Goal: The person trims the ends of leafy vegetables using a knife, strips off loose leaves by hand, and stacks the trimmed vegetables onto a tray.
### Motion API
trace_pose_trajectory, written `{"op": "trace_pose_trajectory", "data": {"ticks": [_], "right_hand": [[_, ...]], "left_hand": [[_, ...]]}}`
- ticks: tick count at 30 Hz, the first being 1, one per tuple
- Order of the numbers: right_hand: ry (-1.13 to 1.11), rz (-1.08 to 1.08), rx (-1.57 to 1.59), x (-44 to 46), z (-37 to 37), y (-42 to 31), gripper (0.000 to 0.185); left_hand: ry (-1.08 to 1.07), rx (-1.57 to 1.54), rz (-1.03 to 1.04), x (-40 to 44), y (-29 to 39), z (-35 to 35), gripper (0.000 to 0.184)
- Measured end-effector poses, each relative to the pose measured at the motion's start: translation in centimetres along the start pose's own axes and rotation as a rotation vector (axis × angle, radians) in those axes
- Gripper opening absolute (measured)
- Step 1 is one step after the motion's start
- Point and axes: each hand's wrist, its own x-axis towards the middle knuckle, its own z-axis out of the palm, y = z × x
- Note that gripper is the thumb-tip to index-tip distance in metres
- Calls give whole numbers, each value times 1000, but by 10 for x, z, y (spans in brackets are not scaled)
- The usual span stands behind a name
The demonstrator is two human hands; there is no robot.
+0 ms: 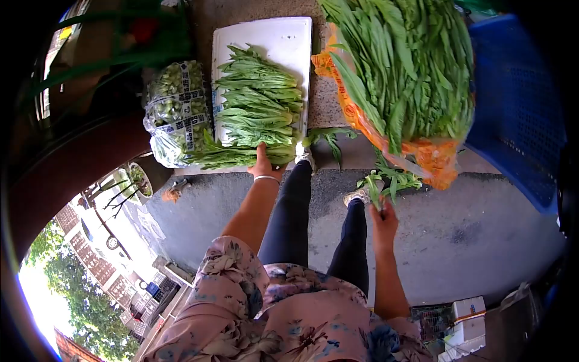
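Note:
My left hand (265, 164) is closed round the root end of a bunch of leafy greens (232, 155) at the near edge of a white tray (259, 33). More bunches (256, 96) lie stacked in rows on that tray. Lower right of it, my right hand (383, 214) pinches a few loose green leaves (375, 190) above the ground near my shoe. Beyond it, a large heap of long greens (410, 72) rests on an orange plastic bag (434, 158).
Wrapped bags of vegetables (178, 114) lie left of the tray. A blue crate (515, 108) stands at the right. Loose leaves (332, 140) lie at the step's edge. A plant pot (148, 177) is at the left, white boxes (467, 326) at lower right.

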Motion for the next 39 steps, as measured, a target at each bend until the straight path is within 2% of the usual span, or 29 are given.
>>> {"op": "trace_pose_trajectory", "data": {"ticks": [1,3,4,5,6,8,10,11,12,13,15,17,19,21,22,23,25,26,28,29,31,32,33,35,37,39], "right_hand": [[-53,38,-41,1,13,8,41],[-60,14,30,2,36,17,37],[-66,18,-113,1,37,8,31],[-53,30,-97,2,38,-5,26],[25,-5,-55,11,35,-10,25],[205,-84,-14,30,17,-38,24],[313,-100,169,62,-8,-62,24],[388,-189,241,83,-15,-70,24],[423,-223,113,101,-27,-82,25],[438,-272,151,118,-32,-94,25],[347,-310,256,143,-26,-106,25],[140,-194,229,124,2,-138,21],[-227,-330,184,107,48,-128,19],[-434,-302,185,95,116,-108,18],[-483,-321,99,100,151,-90,21],[-465,-376,-84,117,184,-60,24],[-406,-286,-190,134,234,-48,21],[-413,-276,-185,146,256,-39,21],[-304,-351,-409,169,295,-20,21],[-312,-343,-406,182,305,-13,21],[-346,-362,-263,200,314,-1,24],[-221,-532,-295,201,313,-5,32],[-225,-531,-298,204,315,-6,32],[-441,-547,-361,210,315,-11,34],[-504,-514,-323,219,317,-13,33],[-630,-488,-454,223,319,-21,28]], "left_hand": [[20,18,-27,29,2,1,54],[-140,96,-185,87,5,3,61],[-155,140,-269,112,5,4,64],[-37,140,-361,140,1,5,65],[-226,228,-334,164,4,-3,60],[-162,259,-314,153,10,10,44],[-284,374,-298,135,22,4,44],[-279,406,-290,139,26,-6,46],[-267,417,-294,134,27,-9,46],[-243,420,-282,129,34,-15,46],[-219,476,-208,132,36,-26,52],[-62,451,-234,142,38,-27,46],[291,557,60,122,32,-5,56],[453,869,569,127,21,-1,66],[383,1087,650,91,32,19,68],[305,1139,857,106,29,14,66],[69,1265,1084,105,36,20,62],[77,1277,1081,105,39,25,62],[-149,1368,1159,109,40,29,58],[-143,1379,1155,115,40,28,58],[-286,1529,1102,127,38,26,52],[-296,1624,1120,131,37,26,50],[-294,1623,1116,135,38,26,50],[-367,1539,1059,140,37,26,50],[-349,1539,1074,143,35,25,49],[-360,1451,1066,144,34,22,48]]}}
